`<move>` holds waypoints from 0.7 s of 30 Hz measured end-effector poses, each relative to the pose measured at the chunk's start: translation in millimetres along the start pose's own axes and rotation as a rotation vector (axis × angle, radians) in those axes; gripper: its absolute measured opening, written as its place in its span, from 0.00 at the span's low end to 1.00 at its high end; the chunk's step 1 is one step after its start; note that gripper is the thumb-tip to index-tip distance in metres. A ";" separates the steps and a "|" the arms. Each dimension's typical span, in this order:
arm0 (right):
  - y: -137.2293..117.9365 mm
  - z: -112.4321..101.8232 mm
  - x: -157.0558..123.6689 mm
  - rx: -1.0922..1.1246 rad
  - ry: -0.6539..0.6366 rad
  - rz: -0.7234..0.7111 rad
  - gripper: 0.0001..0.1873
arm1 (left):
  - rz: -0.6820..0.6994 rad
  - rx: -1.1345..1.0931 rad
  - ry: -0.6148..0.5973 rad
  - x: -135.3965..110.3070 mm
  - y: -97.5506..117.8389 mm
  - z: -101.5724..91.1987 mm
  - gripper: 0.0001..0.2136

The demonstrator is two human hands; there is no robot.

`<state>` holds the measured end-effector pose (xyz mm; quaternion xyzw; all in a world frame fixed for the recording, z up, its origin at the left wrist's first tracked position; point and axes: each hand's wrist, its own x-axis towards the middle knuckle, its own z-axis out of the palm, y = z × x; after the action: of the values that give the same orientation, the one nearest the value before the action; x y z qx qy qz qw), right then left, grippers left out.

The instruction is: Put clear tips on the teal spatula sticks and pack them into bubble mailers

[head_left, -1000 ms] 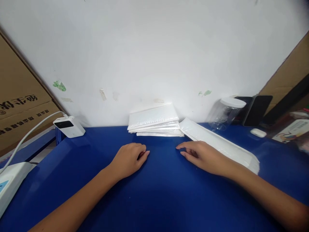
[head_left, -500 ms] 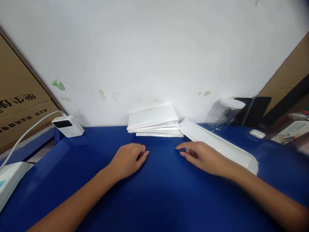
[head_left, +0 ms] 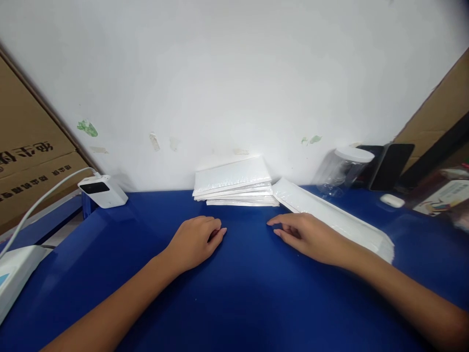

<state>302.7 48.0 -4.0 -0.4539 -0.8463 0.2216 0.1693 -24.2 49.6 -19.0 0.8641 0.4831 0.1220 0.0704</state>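
My left hand (head_left: 196, 240) rests palm down on the blue table (head_left: 234, 303), fingers loosely curled under, holding nothing. My right hand (head_left: 306, 235) lies flat on the table with its fingers stretched toward the left, empty. Just beyond both hands a stack of white padded envelopes (head_left: 234, 183) leans against the wall. A second row of white envelopes (head_left: 330, 220) stretches from the wall toward the right, right behind my right hand and forearm.
A white power bank (head_left: 102, 191) with a white cable sits at the back left, a white box (head_left: 14, 274) at the left edge. Cardboard boxes (head_left: 25, 161) stand left. At the right are a clear jar (head_left: 342, 171), a dark phone (head_left: 390, 166), a white earbud case (head_left: 392, 200).
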 end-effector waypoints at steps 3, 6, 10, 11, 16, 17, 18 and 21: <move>0.2 0.0 0.4 0.002 -0.003 0.011 0.18 | 0.007 0.005 0.007 0.1 -0.3 0.6 0.18; 0.2 -0.2 0.7 0.001 -0.008 0.012 0.18 | 0.008 0.012 0.004 -0.1 -0.5 0.8 0.19; 1.4 1.3 -0.1 0.002 0.003 -0.004 0.16 | 0.017 0.013 0.020 -0.8 0.6 -2.0 0.19; 1.8 2.2 -0.3 0.002 0.010 -0.016 0.16 | 0.031 0.016 0.043 -1.0 1.2 -3.5 0.18; 2.0 6.0 -0.6 -0.079 0.189 -0.172 0.17 | 0.095 0.019 0.227 -2.0 4.7 -10.1 0.16; 2.3 5.9 -0.3 -0.111 0.228 -0.203 0.18 | 0.095 0.014 0.223 -2.4 5.1 -10.2 0.20; 3.0 5.5 0.1 -0.149 0.263 -0.224 0.18 | 0.092 0.007 0.199 -2.9 5.2 -9.7 0.23; 10.0 3.3 1.4 -0.320 0.378 -0.192 0.18 | 0.079 -0.003 0.076 -5.0 4.7 -6.4 0.29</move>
<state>307.2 53.4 -12.0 -0.4258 -0.8632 -0.0207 0.2706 -24.6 43.0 -12.5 0.8771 0.4508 0.1583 0.0482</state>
